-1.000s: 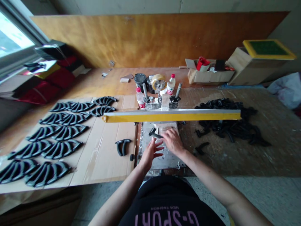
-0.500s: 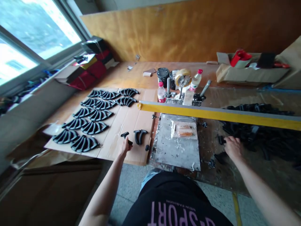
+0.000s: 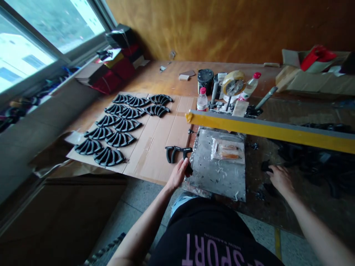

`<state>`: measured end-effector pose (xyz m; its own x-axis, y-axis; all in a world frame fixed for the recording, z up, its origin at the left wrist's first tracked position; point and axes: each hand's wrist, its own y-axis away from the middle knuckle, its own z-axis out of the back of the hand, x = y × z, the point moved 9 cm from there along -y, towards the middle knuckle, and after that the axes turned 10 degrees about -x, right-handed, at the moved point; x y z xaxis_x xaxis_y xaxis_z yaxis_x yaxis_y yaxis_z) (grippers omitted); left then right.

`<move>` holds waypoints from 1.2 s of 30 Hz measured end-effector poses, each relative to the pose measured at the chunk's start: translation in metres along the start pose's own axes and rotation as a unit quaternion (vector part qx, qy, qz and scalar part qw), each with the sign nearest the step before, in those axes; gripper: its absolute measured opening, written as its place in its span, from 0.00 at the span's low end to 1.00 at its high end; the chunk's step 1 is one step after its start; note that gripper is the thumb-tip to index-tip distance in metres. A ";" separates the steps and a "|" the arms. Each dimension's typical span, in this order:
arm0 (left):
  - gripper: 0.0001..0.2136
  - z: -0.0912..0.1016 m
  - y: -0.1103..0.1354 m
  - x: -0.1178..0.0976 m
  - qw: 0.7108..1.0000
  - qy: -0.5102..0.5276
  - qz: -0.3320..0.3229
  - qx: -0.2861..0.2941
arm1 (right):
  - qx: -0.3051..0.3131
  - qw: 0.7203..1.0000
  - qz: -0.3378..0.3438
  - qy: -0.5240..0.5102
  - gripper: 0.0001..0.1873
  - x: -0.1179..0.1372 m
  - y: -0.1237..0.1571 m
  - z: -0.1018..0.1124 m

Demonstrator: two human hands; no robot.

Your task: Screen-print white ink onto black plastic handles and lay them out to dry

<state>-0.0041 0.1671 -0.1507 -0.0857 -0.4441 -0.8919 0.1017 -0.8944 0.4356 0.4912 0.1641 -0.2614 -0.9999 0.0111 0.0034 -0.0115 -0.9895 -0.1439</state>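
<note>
My left hand (image 3: 178, 173) is closed on a small black curved plastic part (image 3: 187, 161) at the left edge of the metal plate (image 3: 219, 173). Next to it two black curved parts (image 3: 172, 153) lie on the cardboard sheet (image 3: 155, 147). My right hand (image 3: 280, 178) rests fingers-down on a black part (image 3: 266, 166) at the near edge of the pile of black parts (image 3: 313, 162); whether it grips the part is unclear. Above the plate hangs a raised yellow-edged screen frame (image 3: 266, 129).
Rows of black fan-shaped parts (image 3: 116, 125) cover the cardboard's far left. Bottles (image 3: 202, 99), a tape roll (image 3: 233, 83) and a black tin (image 3: 205, 77) stand behind the frame. A cardboard box (image 3: 313, 79) sits at back right, stacked red goods (image 3: 113, 68) by the window.
The view swung left. My left hand carried a black part from the plate to the cardboard, then came back to the plate's left edge. My right hand moved from the plate to the pile.
</note>
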 end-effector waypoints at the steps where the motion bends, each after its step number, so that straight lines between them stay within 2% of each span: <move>1: 0.22 -0.006 0.003 -0.004 1.000 -0.004 -0.001 0.012 | -0.001 1.000 -0.001 -0.002 0.11 0.000 0.000 0.000; 4: 0.21 -0.017 0.010 -0.016 0.999 -0.023 -0.006 0.037 | -0.005 1.000 -0.007 -0.001 0.12 0.001 0.001 0.004; 11: 0.21 -0.026 0.017 -0.032 0.998 -0.038 -0.013 0.042 | 0.001 1.000 -0.021 0.008 0.12 0.005 0.000 0.011; 17: 0.21 -0.031 0.018 -0.025 0.998 -0.033 -0.012 0.052 | 0.007 0.999 -0.030 0.011 0.12 0.003 0.000 0.009; 22: 0.22 -0.034 0.017 -0.014 0.993 -0.092 -0.006 0.071 | 0.007 0.999 -0.033 0.021 0.14 0.000 0.001 0.005; 29: 0.25 -0.039 0.012 0.007 0.956 -0.278 -0.018 0.096 | 0.022 0.999 -0.036 0.018 0.16 -0.002 -0.001 -0.002; 36: 0.30 -0.048 0.007 0.018 0.909 -0.393 -0.041 0.137 | 0.073 0.991 -0.111 0.005 0.19 -0.009 -0.005 -0.009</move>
<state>0.0423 0.1557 -0.1695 -0.7734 -0.1800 -0.6078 -0.1779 -0.8587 0.4807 0.5003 0.1697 -0.2696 -0.9726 0.2324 0.0081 -0.2323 -0.9726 0.0038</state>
